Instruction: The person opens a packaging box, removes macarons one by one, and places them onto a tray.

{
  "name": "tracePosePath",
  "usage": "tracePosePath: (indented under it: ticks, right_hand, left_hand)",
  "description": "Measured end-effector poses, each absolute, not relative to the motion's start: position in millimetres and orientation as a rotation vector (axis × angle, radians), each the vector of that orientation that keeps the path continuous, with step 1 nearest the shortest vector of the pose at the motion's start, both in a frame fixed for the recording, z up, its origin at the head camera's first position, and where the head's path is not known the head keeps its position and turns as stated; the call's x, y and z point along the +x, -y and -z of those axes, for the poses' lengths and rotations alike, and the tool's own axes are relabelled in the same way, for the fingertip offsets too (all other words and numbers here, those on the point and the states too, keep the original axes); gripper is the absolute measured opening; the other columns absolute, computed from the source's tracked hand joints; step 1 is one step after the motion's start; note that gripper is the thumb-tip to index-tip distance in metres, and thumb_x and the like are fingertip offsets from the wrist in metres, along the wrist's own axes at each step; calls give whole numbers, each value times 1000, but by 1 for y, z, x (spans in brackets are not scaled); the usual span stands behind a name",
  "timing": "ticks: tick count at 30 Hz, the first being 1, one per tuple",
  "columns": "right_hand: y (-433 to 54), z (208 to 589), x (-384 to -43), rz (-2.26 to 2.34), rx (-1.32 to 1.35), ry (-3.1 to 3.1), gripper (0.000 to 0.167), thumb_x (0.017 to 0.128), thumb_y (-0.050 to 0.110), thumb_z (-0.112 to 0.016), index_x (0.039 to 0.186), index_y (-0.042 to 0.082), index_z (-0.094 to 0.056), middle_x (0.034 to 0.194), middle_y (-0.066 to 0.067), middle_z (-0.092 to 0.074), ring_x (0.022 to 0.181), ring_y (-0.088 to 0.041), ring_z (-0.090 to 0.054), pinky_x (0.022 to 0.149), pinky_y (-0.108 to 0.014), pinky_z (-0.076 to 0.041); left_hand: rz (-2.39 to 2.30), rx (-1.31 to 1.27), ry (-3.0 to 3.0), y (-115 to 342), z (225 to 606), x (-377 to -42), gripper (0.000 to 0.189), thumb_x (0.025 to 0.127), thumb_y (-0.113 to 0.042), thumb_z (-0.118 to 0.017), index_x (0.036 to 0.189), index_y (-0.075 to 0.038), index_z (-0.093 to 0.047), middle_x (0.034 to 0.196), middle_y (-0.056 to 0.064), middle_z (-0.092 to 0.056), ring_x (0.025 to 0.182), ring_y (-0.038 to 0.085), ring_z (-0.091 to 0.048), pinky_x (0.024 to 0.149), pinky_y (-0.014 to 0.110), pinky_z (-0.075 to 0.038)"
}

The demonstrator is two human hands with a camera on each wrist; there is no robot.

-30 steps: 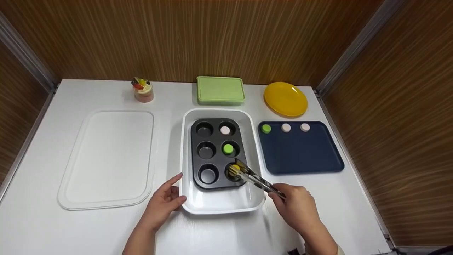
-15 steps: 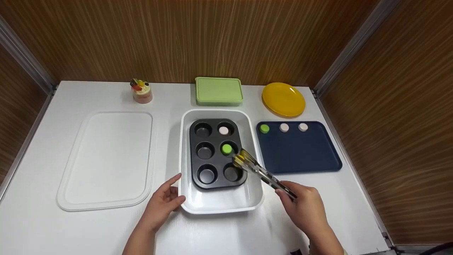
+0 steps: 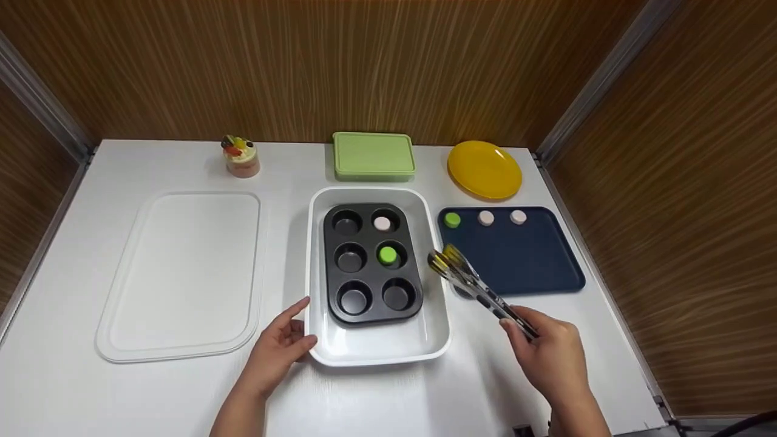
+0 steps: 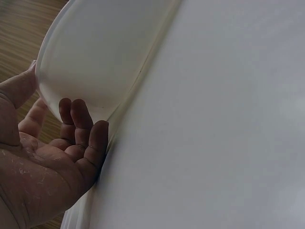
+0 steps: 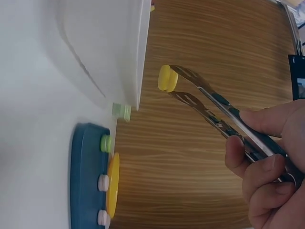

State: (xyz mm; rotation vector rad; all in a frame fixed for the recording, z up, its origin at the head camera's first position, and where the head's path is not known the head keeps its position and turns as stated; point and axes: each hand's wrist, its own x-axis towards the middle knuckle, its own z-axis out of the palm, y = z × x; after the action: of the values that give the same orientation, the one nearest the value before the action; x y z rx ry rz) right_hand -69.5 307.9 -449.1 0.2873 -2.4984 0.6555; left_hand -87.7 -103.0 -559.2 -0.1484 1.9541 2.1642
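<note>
My right hand [image 3: 549,355] grips metal tongs [image 3: 485,294], whose tips hold a yellow macaron [image 5: 167,78] in the air near the right rim of a white tub [image 3: 376,346]. My left hand [image 3: 276,346] rests against the tub's left side, thumb and index finger at the rim, the other fingers loosely bent along its wall. Inside the tub lies a dark six-cup muffin pan [image 3: 371,276]. A pink macaron [image 3: 382,223] sits in its far right cup and a green macaron [image 3: 387,255] in the middle right cup; the other cups hold nothing.
Right of the tub, a navy tray [image 3: 522,261] bears a green macaron [image 3: 452,220] and two pale pink ones along its far edge. Behind stand a yellow plate [image 3: 484,170], a green lidded box [image 3: 373,155] and a dessert cup [image 3: 241,159]. A white lid [image 3: 182,273] lies left.
The tongs have lifted the yellow macaron out of the near right cup and carried it right, toward the navy tray. My left hand stays at the tub's side.
</note>
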Motion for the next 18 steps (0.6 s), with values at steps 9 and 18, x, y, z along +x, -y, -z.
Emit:
tracePosePath:
  ticks: [9, 18]
  right_hand:
    - [-328, 455, -66, -627, 137, 2508, 19, 77, 1, -91, 95, 3, -83, 78, -5, -78, 65, -10, -68, 60, -25, -53]
    - [-342, 467, -64, -609, 40, 2556, 18, 77, 0, -90, 94, 2, -83, 76, -7, -78, 62, -13, -67, 56, -29, -51]
  left_hand:
    - [-2167, -144, -1956, 103, 560, -87, 73, 92, 6, -75, 159, -4, -47, 112, 20, -62, 94, 21, -65, 70, 29, -56]
    - [-2163, -148, -1978, 103, 560, -87, 71, 92, 6, -75, 157, -3, -48, 111, 21, -62, 93, 21, -64, 70, 29, -55]
